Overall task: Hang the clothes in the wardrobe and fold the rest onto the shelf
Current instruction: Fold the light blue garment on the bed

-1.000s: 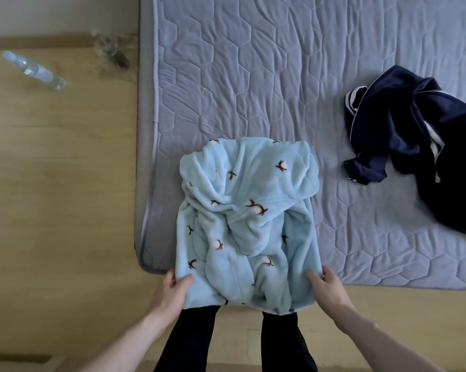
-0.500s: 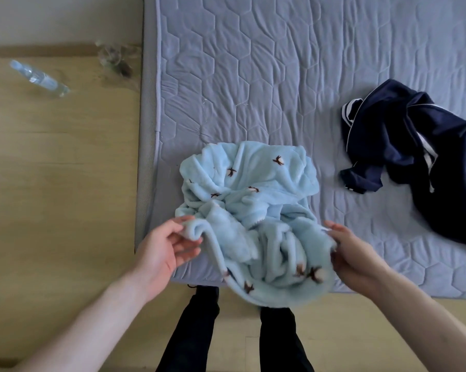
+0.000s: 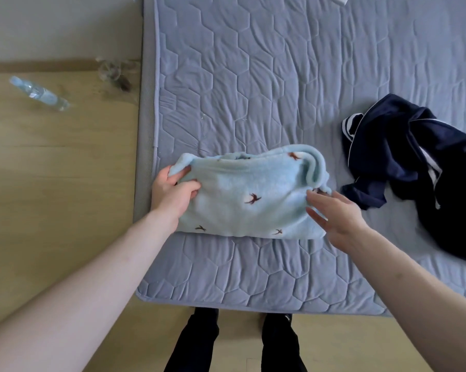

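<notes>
- Folded light-blue fleece garment [image 3: 249,200] lies on the bed [image 3: 253,89], near its left edge.
- Left hand [image 3: 174,193] grips its left end, fingers curled into the fabric.
- Right hand [image 3: 336,217] touches the right end, fingers straight and apart.
- Navy jacket [image 3: 419,167] lies crumpled just right; bare mattress beyond and in front.

Fluffy matt fleece garment [image 3: 250,200], quilted cloth mattress [image 3: 266,89], smooth wood floor [image 3: 52,170]

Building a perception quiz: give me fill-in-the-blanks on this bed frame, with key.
1. The left hand grips the light blue fleece garment at its ____ end.
2. The navy garment lies to the ____ of the fleece one.
3. The plastic bottle lies on the ____.
4. The right hand has its fingers ____.

Missing: left; right; floor; straight
</notes>
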Tool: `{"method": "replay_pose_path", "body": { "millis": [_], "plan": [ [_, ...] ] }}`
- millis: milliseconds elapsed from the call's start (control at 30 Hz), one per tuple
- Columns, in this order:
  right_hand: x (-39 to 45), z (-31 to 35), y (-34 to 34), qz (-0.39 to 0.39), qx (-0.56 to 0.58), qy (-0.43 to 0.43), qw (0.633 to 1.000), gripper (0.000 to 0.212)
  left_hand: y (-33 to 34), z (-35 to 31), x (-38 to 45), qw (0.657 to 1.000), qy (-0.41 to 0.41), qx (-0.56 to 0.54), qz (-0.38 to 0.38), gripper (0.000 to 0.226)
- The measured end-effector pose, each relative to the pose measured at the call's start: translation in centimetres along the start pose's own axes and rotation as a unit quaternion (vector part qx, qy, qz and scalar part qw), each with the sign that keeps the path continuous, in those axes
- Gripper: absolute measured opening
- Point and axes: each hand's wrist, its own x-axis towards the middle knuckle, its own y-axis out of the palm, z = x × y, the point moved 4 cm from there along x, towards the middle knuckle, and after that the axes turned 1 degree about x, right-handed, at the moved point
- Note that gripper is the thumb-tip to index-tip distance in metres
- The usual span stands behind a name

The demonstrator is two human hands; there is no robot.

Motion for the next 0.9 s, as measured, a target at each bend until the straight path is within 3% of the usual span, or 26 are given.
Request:
{"method": "replay_pose_path", "body": {
  "millis": [100,167,267,300,400,500,533,600,667,767,900],
  "plan": [
    [1.2,0.8,1.4,-0.009,-0.083,-0.045,0.995,0.101,1.1,-0.9,2.0,0.999,0.004,0.036,0.007,0.067],
    [1.6,1.5,2.6,-0.006,-0.236,-0.118,0.964,0.116,2.3,-1.4,2.9,0.996,0.025,0.076,0.031,0.077],
    [0.6,2.1,5.7,0.043,-0.410,-0.332,0.849,0.108,4.2,-0.9,3.5,0.979,0.053,0.173,0.096,0.115],
    [0.5,1.9,6.9,0.063,-0.444,-0.380,0.809,0.101,4.6,-0.7,3.6,0.966,0.070,0.224,0.111,0.117],
    [2.4,0.6,8.5,0.084,-0.552,-0.346,0.754,0.081,5.1,-0.2,3.8,0.898,0.229,0.366,0.089,0.095],
    [4.9,-0.7,8.5,0.055,-0.611,-0.256,0.747,0.067,7.3,-1.0,2.9,0.735,0.480,0.471,0.084,0.079],
    [5.4,-1.2,8.6,0.048,-0.612,-0.240,0.752,0.066,8.3,-0.6,2.6,0.688,0.522,0.488,0.125,0.073],
    [6.0,-2.0,8.4,0.037,-0.606,-0.213,0.765,0.065,9.8,0.4,2.5,0.633,0.522,0.540,0.186,0.067],
    [6.6,-2.7,7.9,0.028,-0.603,-0.191,0.774,0.064,9.9,1.7,4.0,0.625,0.454,0.603,0.200,0.074],
    [7.4,-3.4,7.8,0.019,-0.605,-0.205,0.769,0.063,9.2,2.5,7.4,0.648,0.373,0.637,0.189,0.080],
    [8.8,-4.2,8.0,-0.006,-0.605,-0.226,0.763,0.064,9.9,3.1,9.8,0.636,0.358,0.654,0.199,0.080]
  ]
}}
